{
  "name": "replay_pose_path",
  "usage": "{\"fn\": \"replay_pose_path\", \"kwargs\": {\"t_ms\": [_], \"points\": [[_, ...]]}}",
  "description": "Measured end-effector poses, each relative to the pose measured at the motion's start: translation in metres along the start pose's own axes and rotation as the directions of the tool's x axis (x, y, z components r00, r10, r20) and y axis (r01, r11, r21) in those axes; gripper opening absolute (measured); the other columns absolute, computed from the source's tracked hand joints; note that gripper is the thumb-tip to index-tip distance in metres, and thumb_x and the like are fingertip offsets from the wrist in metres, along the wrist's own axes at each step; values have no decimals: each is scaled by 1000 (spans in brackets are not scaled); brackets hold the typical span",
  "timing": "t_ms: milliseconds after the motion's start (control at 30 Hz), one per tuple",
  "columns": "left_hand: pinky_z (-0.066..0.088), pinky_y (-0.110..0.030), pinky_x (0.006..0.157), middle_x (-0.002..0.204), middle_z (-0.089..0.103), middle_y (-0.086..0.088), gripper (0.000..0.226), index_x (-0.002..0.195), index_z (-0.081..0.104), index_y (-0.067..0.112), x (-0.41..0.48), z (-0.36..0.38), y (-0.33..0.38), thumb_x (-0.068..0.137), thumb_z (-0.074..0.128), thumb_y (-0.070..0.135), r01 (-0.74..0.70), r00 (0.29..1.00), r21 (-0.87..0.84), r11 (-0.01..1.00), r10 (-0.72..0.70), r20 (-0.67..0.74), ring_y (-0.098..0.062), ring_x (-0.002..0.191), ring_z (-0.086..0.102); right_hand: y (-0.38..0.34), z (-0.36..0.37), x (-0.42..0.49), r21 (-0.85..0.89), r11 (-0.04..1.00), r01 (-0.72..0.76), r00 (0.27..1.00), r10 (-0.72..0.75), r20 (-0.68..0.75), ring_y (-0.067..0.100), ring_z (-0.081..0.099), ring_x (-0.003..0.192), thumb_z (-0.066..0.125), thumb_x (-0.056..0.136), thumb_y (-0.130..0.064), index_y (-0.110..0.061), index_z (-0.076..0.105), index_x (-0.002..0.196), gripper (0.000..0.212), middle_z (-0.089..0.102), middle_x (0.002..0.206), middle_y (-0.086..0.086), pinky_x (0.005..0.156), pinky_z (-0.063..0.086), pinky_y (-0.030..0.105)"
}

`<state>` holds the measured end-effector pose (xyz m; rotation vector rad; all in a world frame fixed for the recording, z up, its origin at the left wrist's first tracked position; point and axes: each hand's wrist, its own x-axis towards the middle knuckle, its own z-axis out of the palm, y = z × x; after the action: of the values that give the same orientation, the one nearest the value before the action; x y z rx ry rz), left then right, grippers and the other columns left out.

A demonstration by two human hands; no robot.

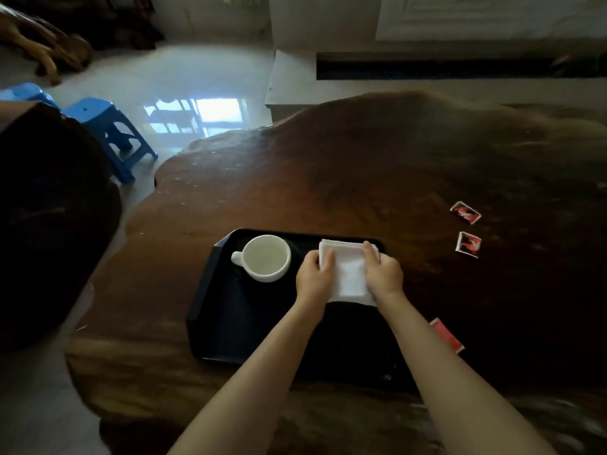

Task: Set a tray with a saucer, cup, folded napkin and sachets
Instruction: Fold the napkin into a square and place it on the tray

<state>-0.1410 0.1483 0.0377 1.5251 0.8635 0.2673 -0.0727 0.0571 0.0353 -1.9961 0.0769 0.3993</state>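
Wooden table (361, 178) of irregular outline, black tray (210, 290) near its front edge, white cup (267, 257) on dark saucer (295, 254) at tray's far left, left hand (313, 279) and right hand (382, 272) pressing folded napkin (349, 274) flat at tray's far right, three sachets (469, 244) on table right of tray.

1. A large dark brown wooden table (377, 178) with a wavy, irregular edge fills most of the view.
2. Beyond it lies a pale, glossy tiled floor (203, 77), which mirrors a bright window as a light patch (200, 118).
3. Two blue plastic stools (108, 133) stand on the floor at the left, close together.
4. A carved wooden furniture piece (46, 50) sits at the far left, blurred.
5. A big dark rounded shape (49, 224) fills the left edge; what it is cannot be told.
6. Pale walls (322, 21) rise at the top; the room is dim.
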Motion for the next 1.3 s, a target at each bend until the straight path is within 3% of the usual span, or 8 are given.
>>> {"fn": "replay_pose_path", "kwargs": {"t_ms": [133, 267, 433, 533, 700, 900, 1167, 1300], "points": [[53, -25, 64, 105, 62, -4, 32, 118, 56, 9, 1, -9, -37, 87, 55, 20, 391, 892, -92, 916, -353, 282, -14, 89, 61, 28, 10, 14, -164, 979, -125, 992, 127, 2, 35, 59, 100, 41, 97, -39, 6, 61, 109, 51, 64, 107, 20, 74, 37, 28], [54, -23, 63, 119, 62, -15, 44, 125, 54, 2, 15, -9, -57, 81, 48, -2, 437, 885, -137, 889, -396, 246, -23, 100, 63, 49, 20, 28, -242, 950, -198, 969, 227, 99, 30, 56, 110, 54, 90, -28, -4, 50, 125, 43, 58, 125, 16, 89, 46, 36], [52, -34, 91, 123, 58, -7, 50, 131, 47, 9, 26, 11, -60, 82, 57, 8, 271, 960, 28, 962, -272, 61, -25, 111, 59, 56, 28, 35, -255, 958, -130, 980, 164, 116, 29, 45, 126, 62, 83, -15, -11, 30, 143, 68, 39, 142, 14, 100, 43, 38], [35, -19, 91, 124, 51, -8, 45, 131, 45, 7, 24, 18, -58, 87, 54, 9, 76, 996, 297, 952, -87, 22, -23, 118, 51, 64, 30, 34, -310, 950, -23, 986, 72, 149, 28, 35, 133, 62, 85, -16, -10, 20, 146, 75, 29, 148, 14, 107, 35, 37], [30, -22, 96, 134, 47, -10, 53, 140, 32, 11, 23, 22, -76, 90, 51, 10, -72, 997, 520, 851, 47, 61, -24, 126, 37, 78, 33, 29, -508, 848, 150, 982, -67, 178, 29, 23, 138, 61, 86, -26, -9, 11, 149, 81, 25, 153, 11, 112, 26, 38], [25, -17, 96, 136, 46, -8, 55, 142, 31, 8, 26, 23, -84, 91, 51, 8, -141, 990, 568, 811, 117, 79, -21, 128, 34, 89, 34, 26, -570, 801, 182, 983, -135, 124, 27, 30, 131, 61, 86, -35, -8, 15, 148, 82, 30, 148, 12, 107, 32, 34], [26, -31, 111, 147, 38, -9, 58, 145, 25, 7, 30, 25, -80, 93, 49, 14, -149, 988, 628, 764, 90, 125, -25, 137, 26, 82, 21, 36, -555, 806, 208, 970, -97, 224, 25, 27, 132, 58, 88, -38, -8, 14, 148, 81, 29, 146, 11, 108, 31, 35], [27, -35, 111, 148, 37, -10, 52, 140, 35, 8, 19, 33, -66, 91, 50, 14, -295, 953, 719, 629, 251, 171, -27, 134, 30, 74, -17, 39, -395, 867, 304, 947, -228, 227, 28, 45, 124, 55, 91, -21, -5, 40, 138, 52, 47, 137, 14, 105, 40, 40]]}}
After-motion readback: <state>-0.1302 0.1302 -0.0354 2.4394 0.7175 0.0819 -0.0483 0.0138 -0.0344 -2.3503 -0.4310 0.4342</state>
